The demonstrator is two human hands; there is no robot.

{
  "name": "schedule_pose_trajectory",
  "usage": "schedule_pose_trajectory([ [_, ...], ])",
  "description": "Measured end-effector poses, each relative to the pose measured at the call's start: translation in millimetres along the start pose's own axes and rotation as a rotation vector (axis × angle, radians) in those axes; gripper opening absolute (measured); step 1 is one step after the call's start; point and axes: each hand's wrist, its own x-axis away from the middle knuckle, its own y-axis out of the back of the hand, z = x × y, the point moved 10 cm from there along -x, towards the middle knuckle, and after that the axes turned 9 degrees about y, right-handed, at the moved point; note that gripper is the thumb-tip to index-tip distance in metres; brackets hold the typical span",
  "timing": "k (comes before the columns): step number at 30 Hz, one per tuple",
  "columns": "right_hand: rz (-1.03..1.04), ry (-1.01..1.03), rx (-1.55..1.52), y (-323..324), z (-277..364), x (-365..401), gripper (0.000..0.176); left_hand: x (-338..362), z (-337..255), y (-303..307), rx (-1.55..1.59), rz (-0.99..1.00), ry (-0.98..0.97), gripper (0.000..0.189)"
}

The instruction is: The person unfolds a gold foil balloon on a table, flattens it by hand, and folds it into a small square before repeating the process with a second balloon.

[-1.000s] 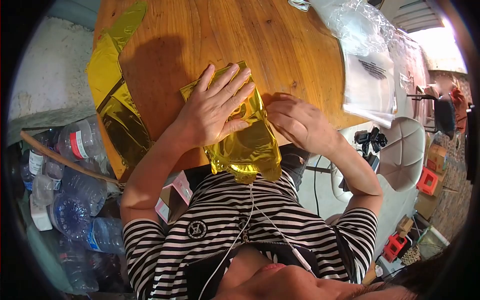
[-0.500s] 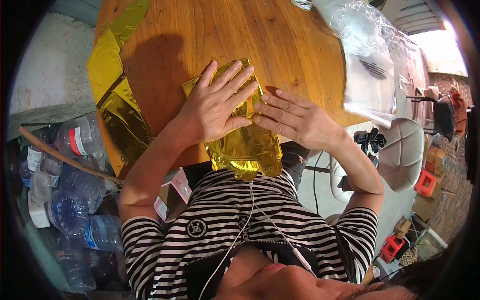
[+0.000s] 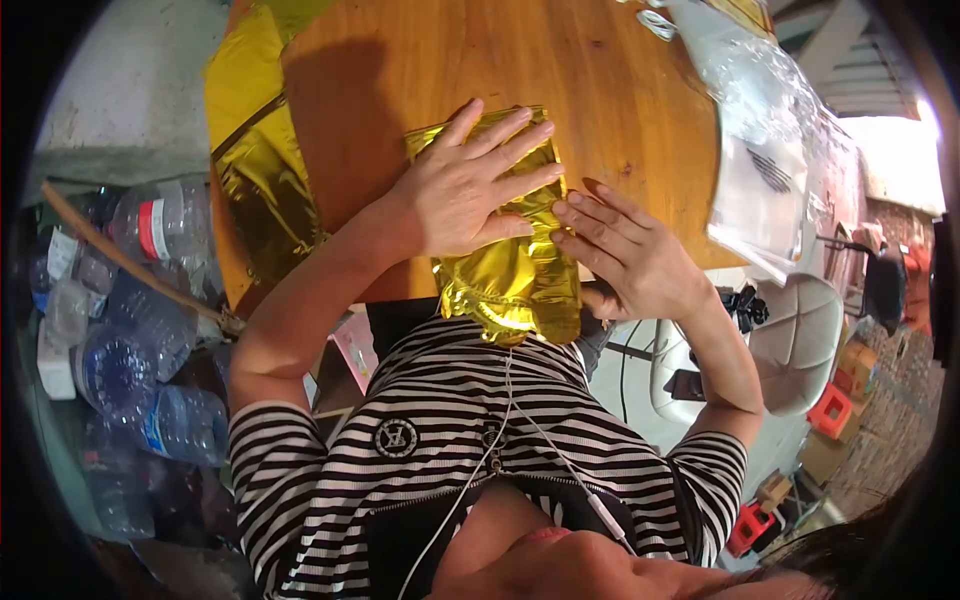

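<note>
A folded gold foil balloon (image 3: 500, 280) lies flat near the table's front edge, its scalloped, seamed end hanging over that edge towards my striped shirt. My left hand (image 3: 465, 195) rests palm down on its upper part, fingers spread, with the thumb across the middle. At the balloon's right side, my right hand (image 3: 640, 255) has its fingers stretched out, tips touching the foil's edge. The right thumb shows lower down, apart from the fingers. Whatever lies beneath the left palm is hidden.
More gold foil (image 3: 265, 165) lies along the left side of the wooden table (image 3: 620, 120). Clear plastic bags (image 3: 755, 190) lie on the right edge. Plastic bottles (image 3: 185, 420) and a curved stick (image 3: 130, 255) are at left, a pale chair (image 3: 795, 345) at right.
My right hand has drawn back to the balloon's right edge, and its thumb now shows below. My left hand stays spread on the foil. The whole view has shifted slightly.
</note>
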Motion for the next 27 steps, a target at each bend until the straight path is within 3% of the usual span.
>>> schedule_pose_trajectory([
  [2, 0.004, -0.042, -0.005, -5, 1, -1, 0.065, 1, -2, -1, -0.006, 0.009, -0.031, 0.066],
  [6, 0.047, 0.032, 0.235, -28, 15, -1, 0.058, 5, 0, -5, 0.005, -0.029, -0.034, 0.063],
  [20, 0.105, 0.009, 0.084, -37, 17, -10, 0.071, 6, 4, -14, 0.015, -0.009, -0.001, 0.058],
  [24, 0.085, -0.013, 0.089, -35, 16, -11, 0.058, 6, 6, -11, 0.029, 0.005, 0.011, 0.06],
  [27, 0.094, 0.004, 0.071, -35, 16, -11, 0.07, 3, 21, 6, 0.255, -0.082, 0.055, 0.06],
])
